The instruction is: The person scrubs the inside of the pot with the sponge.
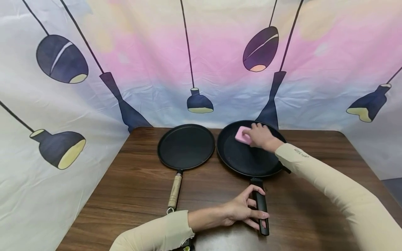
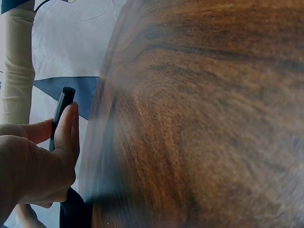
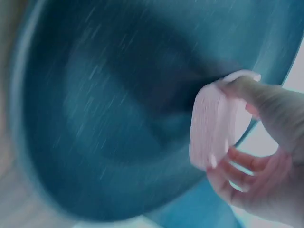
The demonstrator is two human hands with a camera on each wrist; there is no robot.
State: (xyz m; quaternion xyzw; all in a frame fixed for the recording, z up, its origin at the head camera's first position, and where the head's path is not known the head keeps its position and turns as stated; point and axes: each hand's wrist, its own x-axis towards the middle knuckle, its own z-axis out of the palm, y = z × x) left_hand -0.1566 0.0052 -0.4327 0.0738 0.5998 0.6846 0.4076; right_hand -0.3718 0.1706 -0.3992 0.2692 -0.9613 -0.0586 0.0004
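A black frying pan (image 1: 238,158) lies on the right half of the table, its black handle (image 1: 261,204) toward me. My left hand (image 1: 240,209) grips that handle between thumb and fingers; the left wrist view shows the handle's end (image 2: 67,92) sticking out past the fingertips. Over the inside of the pan, my right hand (image 1: 260,135) holds a pink sponge (image 1: 243,135). In the right wrist view the thumb and fingers pinch the sponge (image 3: 209,126) by its sides, above the pan's inner surface (image 3: 95,118); motion blur hides whether it touches.
Left of the frying pan lies a flat black griddle pan (image 1: 186,146) with a wooden handle (image 1: 175,191). Both pans are on the brown wooden table (image 1: 135,181). Behind it hangs a cloth backdrop (image 1: 150,69) printed with lamps.
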